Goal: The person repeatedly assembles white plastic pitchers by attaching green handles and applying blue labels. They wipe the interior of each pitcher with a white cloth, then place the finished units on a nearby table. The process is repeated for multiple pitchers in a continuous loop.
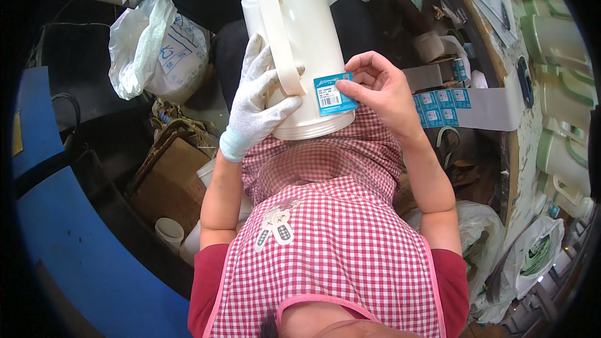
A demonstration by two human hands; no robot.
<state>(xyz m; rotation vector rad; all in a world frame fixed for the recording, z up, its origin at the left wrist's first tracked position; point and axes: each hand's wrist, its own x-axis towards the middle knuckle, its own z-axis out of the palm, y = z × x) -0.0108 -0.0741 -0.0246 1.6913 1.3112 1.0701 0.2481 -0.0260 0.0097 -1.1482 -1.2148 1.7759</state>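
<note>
Centre: a cream-white, cylindrical plastic flask shell [319,37] had its ridged rim [316,130] toward the red-and-white checked cloth apron [338,231].
At its handle [280,37]: the left hand [253,103], in a white knit glove, was clamped on the shell.
Near the rim: a blue rectangular label [337,101] lay against the shell.
At its upper corner: the bare right hand [385,91] rested its thumb; whether the fingers pinched, I could not tell.
</note>
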